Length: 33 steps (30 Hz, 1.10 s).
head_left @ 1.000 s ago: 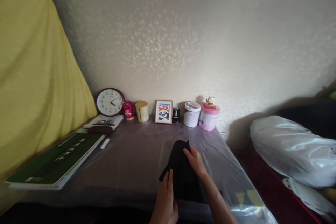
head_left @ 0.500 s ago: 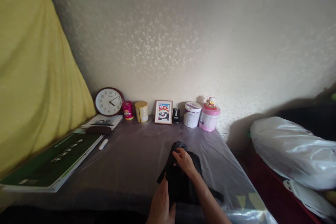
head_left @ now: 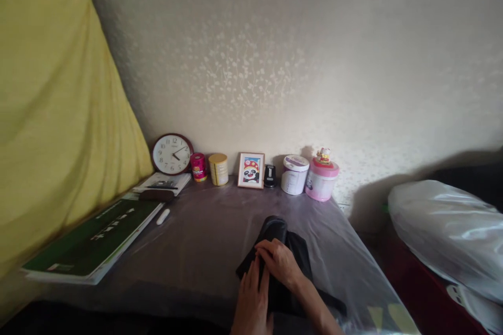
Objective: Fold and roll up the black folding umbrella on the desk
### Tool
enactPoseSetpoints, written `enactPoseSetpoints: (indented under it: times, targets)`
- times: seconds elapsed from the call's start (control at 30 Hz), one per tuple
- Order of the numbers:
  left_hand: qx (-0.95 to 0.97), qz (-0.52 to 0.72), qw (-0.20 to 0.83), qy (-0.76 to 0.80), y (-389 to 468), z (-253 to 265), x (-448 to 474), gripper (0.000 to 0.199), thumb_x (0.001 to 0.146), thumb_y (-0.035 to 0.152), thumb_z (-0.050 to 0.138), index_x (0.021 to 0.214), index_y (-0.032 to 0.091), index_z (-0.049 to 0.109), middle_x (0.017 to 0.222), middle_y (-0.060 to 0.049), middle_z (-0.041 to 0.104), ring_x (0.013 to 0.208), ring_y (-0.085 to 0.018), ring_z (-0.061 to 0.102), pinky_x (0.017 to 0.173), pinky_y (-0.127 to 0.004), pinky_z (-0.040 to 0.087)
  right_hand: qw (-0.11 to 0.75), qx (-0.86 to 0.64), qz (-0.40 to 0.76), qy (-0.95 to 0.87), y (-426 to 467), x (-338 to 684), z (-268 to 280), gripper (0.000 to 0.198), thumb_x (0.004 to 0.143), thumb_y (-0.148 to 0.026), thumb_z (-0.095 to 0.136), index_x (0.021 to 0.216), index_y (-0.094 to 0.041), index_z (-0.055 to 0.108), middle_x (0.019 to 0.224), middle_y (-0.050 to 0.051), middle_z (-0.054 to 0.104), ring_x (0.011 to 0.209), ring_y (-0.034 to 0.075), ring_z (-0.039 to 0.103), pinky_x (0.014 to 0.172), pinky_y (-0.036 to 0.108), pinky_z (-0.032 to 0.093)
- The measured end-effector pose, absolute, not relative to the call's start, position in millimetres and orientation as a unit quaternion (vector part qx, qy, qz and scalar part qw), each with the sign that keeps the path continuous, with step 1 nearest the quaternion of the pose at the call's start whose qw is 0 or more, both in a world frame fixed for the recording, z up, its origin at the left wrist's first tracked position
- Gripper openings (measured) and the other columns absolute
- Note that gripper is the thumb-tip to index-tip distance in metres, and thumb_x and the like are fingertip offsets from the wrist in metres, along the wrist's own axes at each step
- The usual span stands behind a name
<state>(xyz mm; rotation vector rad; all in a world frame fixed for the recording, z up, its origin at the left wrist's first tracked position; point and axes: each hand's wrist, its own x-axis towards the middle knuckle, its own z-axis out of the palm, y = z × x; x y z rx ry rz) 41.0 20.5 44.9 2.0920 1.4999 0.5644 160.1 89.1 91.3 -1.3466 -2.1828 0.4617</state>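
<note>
A black fabric item (head_left: 274, 227), folded and slightly shiny, lies on the table in front of me. I cannot make out its exact kind. A dark strap-like end (head_left: 332, 302) sticks out of it at the lower right. My left hand (head_left: 253, 293) rests on its near left part, fingers stretched out and pointing away from me. My right hand (head_left: 280, 261) lies across its middle with bent fingers closed at the cloth, their tips meeting the left fingertips. Under both hands the fabric is hidden.
Along the wall stand a clock (head_left: 173, 154), a pink can (head_left: 198, 167), a yellow-lidded can (head_left: 218, 170), a panda picture frame (head_left: 251, 170) and two tubs (head_left: 294, 175). Green books (head_left: 94, 238) and a white oblong object (head_left: 163, 216) lie left. A plastic bag (head_left: 448, 230) sits right.
My left hand has moved forward from the near edge of the black fabric and now lies flat on it, close to the right fingers. The view has shifted slightly left.
</note>
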Motion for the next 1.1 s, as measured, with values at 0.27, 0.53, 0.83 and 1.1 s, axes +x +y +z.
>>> enactPoseSetpoints:
  times: [0.27, 0.53, 0.83, 1.1]
  targets:
    - [0.736, 0.181, 0.272, 0.593, 30, 28, 51, 0.095, 0.049, 0.0, 0.049, 0.139, 0.009, 0.022, 0.148, -0.017, 0.015, 0.136, -0.032, 0.018, 0.11, -0.045, 0.023, 0.303, -0.447, 0.114, -0.834, 109, 173, 73, 0.03, 0.092, -0.027, 0.039, 0.096, -0.024, 0.069, 0.107, 0.003, 0.068, 0.116, 0.022, 0.049, 0.105, 0.045, 0.025]
    - [0.716, 0.192, 0.306, 0.598, 28, 42, 51, 0.096, 0.049, 0.002, 0.047, 0.14, 0.013, 0.021, 0.149, -0.013, 0.018, 0.136, -0.029, 0.02, 0.11, -0.042, 0.021, 0.304, -0.515, 0.087, -0.797, 165, 182, 64, 0.033, 0.09, -0.027, 0.035, 0.095, -0.022, 0.068, 0.109, 0.005, 0.067, 0.117, 0.021, 0.048, 0.104, 0.044, 0.026]
    - [0.726, 0.204, 0.301, 0.584, 23, 48, 45, 0.103, 0.044, -0.001, 0.048, 0.141, 0.011, 0.015, 0.149, -0.016, 0.017, 0.136, -0.027, 0.021, 0.11, -0.037, 0.022, 0.335, -0.672, 0.1, -0.653, 163, 234, 52, 0.039, 0.085, -0.032, 0.033, 0.106, -0.015, 0.061, 0.109, 0.012, 0.065, 0.104, 0.022, 0.058, 0.092, 0.033, 0.041]
    - [0.682, 0.332, 0.406, 0.51, 17, 55, 28, 0.086, 0.06, 0.006, 0.04, 0.141, 0.014, 0.012, 0.148, -0.008, 0.02, 0.136, -0.017, 0.019, 0.112, -0.031, 0.016, 0.346, -0.738, 0.231, -0.532, 107, 282, 46, 0.041, 0.085, -0.043, 0.028, 0.098, -0.021, 0.059, 0.092, 0.007, 0.069, 0.084, 0.019, 0.066, 0.065, 0.025, 0.048]
